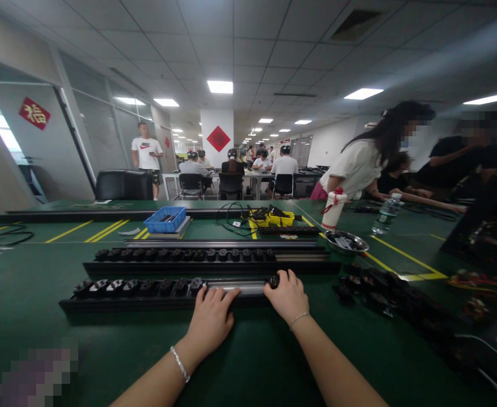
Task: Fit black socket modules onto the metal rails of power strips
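Observation:
A long black rail (133, 306) lies across the table before me, with several round-faced black socket modules (147, 286) seated in its left part. Between my hands its silver inner channel (242, 287) is bare. My left hand (212, 316) rests over the rail's near edge, fingers spread and thumb apart, the fingertips beside the last module of the row. At the rail's right end my right hand (289, 297) grips a single black socket module (273, 281) between thumb and fingers. Whether that module touches the channel is hidden by the hand.
Behind lies a second rail (214, 268) with modules. Farther back are a blue bin (165, 219), yellow tray (281, 218), metal bowl (346, 242), white tumbler (333, 210) and water bottle (386, 215). Loose black modules (371, 294) lie right. Co-workers (358, 152) lean over the table's right side.

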Demonstrator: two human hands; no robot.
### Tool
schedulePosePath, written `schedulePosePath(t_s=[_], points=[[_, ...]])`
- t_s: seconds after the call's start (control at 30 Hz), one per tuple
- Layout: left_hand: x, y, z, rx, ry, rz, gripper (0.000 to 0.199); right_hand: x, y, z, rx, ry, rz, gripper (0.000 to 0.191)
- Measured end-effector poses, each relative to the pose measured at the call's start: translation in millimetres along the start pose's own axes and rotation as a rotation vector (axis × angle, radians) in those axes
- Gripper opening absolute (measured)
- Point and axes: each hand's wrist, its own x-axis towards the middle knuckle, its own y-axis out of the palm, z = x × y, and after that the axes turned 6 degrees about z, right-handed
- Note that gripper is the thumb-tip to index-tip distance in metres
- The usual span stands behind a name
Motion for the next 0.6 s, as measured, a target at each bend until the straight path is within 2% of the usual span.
schedulePosePath(t_s=[0.13, 0.6], points=[[0.3, 0.0, 0.4, 0.002, 0.007, -0.003, 0.05, 2.4, 1.5, -1.3, 0.012, 0.008, 0.024, 0.051], [0.1, -0.6, -1.3, -0.002, -0.002, 0.0, 0.05, 8.8, 1.1, -10.1, 0.078, -0.025, -0.004, 0.043]])
